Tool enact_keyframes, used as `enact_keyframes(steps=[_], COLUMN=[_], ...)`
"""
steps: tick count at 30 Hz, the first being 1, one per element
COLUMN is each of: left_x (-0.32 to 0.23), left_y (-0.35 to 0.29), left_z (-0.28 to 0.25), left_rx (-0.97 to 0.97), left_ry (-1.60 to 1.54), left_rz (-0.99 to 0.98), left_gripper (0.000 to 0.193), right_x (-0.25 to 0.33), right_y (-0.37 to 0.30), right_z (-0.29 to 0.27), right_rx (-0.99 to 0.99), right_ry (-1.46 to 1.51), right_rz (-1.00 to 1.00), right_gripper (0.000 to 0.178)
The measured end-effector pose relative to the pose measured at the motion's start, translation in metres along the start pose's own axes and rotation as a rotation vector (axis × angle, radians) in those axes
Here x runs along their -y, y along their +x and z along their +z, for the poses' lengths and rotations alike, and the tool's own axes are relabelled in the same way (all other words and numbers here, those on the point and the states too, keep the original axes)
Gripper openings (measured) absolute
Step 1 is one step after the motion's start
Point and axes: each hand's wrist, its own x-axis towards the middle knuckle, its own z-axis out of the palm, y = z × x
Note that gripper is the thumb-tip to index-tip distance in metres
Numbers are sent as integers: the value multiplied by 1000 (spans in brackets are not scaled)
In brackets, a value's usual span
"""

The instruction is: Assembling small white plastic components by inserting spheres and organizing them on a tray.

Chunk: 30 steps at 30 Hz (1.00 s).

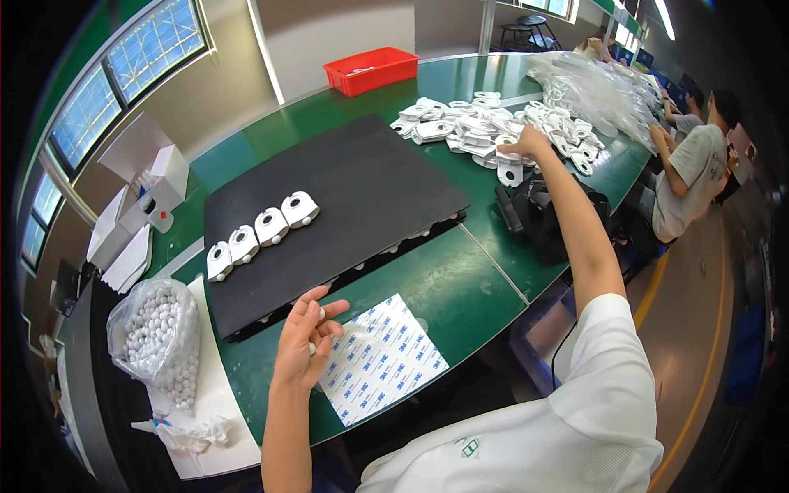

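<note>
My left hand [306, 338] is raised near the front edge of the table, its fingers curled around small white balls [312, 348]. Beneath and beside it lies a square sheet of white backing paper with blue print [385, 361]. My right hand [530, 145] reaches out to a heap of white plastic pieces with round holes [485, 127]. Its fingertips pinch one white plastic piece [509, 170] at the near side of the heap. On the black mat [353, 185], several similar pieces [269, 227] stand in a slanting row, with white balls at their lower edges.
A clear bag of white balls [156, 329] sits at the left, with crumpled tissue [197, 434] below it. White boxes [136, 201] stand farther back. A red bin [371, 71] is at the far edge. Clear plastic bags [596, 86] and a black bag [538, 215] lie right; people sit beyond.
</note>
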Motion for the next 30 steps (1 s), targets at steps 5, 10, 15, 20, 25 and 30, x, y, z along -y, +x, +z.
enact_keyframes(steps=[5,10,15,20,25,30], left_x=[0,4,0,-3,-5,-6], left_y=[-3,0,-4,-2,-2,0], left_z=[-1,-7,-7,-12,-11,-13], left_rx=[-37,-8,-33,-53,-49,-56], left_ry=[0,34,57,29,6,29], left_rz=[15,33,59,77,98,108], left_gripper=[27,22,28,38,36,34], right_x=[13,19,94,147,173,174], right_y=[-1,-24,-120,-217,-277,-280], right_z=[-4,-19,-67,-40,-9,8], right_rx=[156,-77,-140,492,915,983], right_ry=[-82,86,545,1233,1323,1253], right_rz=[-34,-335,-479,-548,-555,-586], right_gripper=[65,25,15,15,9,9])
